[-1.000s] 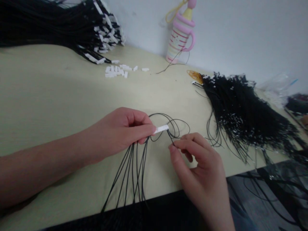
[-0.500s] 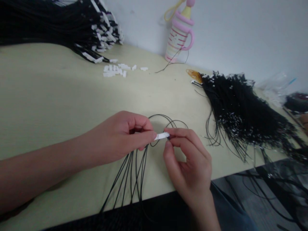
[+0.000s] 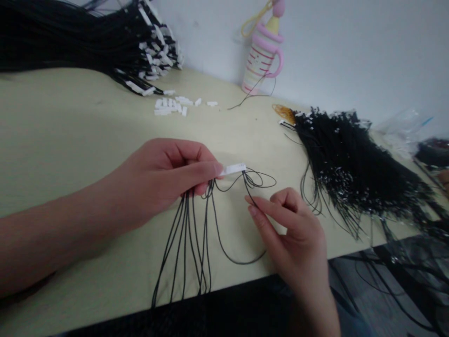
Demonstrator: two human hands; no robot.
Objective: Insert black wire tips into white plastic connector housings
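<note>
My left hand (image 3: 178, 171) is closed on a narrow white connector (image 3: 234, 169), its thumb lying on the near end. Several thin black wires (image 3: 184, 234) hang from under that hand and run over the table edge. At the connector's right end, more thin wires come out and loop. My right hand (image 3: 291, 224) pinches one black wire (image 3: 249, 189) between thumb and index finger, a little below and right of the connector. Whatever the curled left fingers cover is hidden.
Loose white connectors (image 3: 170, 106) lie on the pale table (image 3: 105, 126). Behind them is a thick bundle of black wires (image 3: 80, 42) with white connector ends. A pink-and-white cup-shaped object (image 3: 260, 58) leans against the wall. Another black wire pile (image 3: 354, 164) lies right, beside a clear bag (image 3: 403, 131).
Both hands have moved apart: the left hand has risen with the connector, while the right has gone down and right, away from the connector's end, with a wire between its fingers.
</note>
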